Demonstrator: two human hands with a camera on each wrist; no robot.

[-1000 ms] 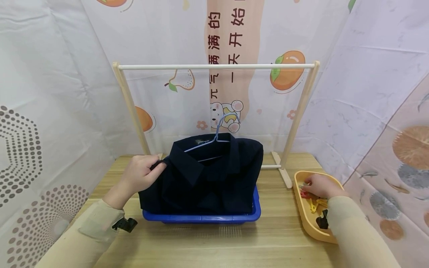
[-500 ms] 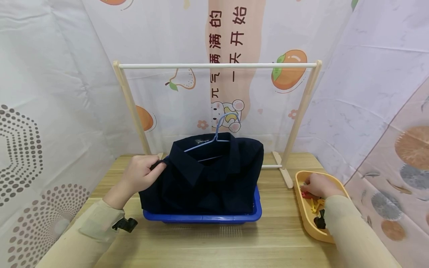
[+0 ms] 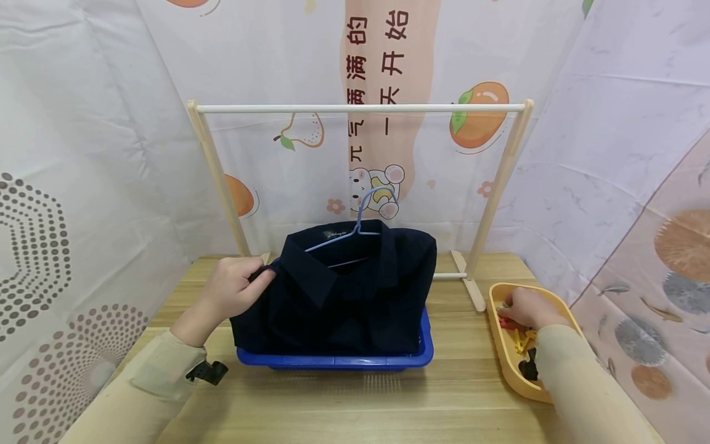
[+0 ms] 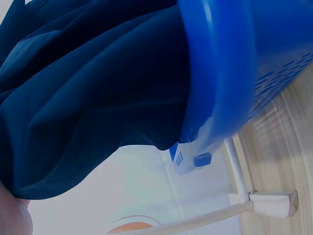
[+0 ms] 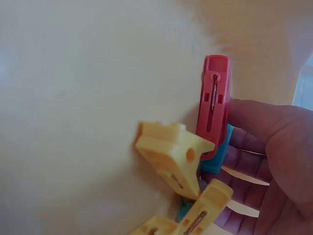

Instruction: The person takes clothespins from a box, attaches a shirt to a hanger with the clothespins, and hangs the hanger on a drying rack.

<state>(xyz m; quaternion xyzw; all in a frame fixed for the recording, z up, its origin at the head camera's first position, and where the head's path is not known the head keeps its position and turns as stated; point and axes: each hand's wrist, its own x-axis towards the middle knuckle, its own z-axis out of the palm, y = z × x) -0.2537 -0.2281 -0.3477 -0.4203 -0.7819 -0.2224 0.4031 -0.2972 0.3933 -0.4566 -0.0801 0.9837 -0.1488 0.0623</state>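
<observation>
Nearest, at about 4 o'clock on the worktop (image 3: 355,401), the right hand (image 3: 527,307) reaches into the yellow tray (image 3: 507,364); in the right wrist view its fingers (image 5: 254,120) are curled against a red clothespin (image 5: 213,105), with a teal one behind it and yellow clothespins (image 5: 171,154) lying just beside, though whether the red peg is truly pinched or only touched I cannot tell. At 9 o'clock the left hand (image 3: 235,290) has its fingers closed on the shoulder of the dark navy shirt (image 3: 344,290), which lies heaped in the blue basket (image 3: 333,359) at the centre, with a light-blue wire hanger (image 3: 363,225) threaded through its collar and the hook standing up. Farther off, at 12 o'clock, the wooden drying rack (image 3: 360,109) spans the back of the worktop, its rail bare. The risks, as I judge them: the pegs lie tangled, so lifting the red one could drag its neighbours out of the tray; and a one-sided pull on the shoulder could slide the shirt off the hanger or tip the light basket.
</observation>
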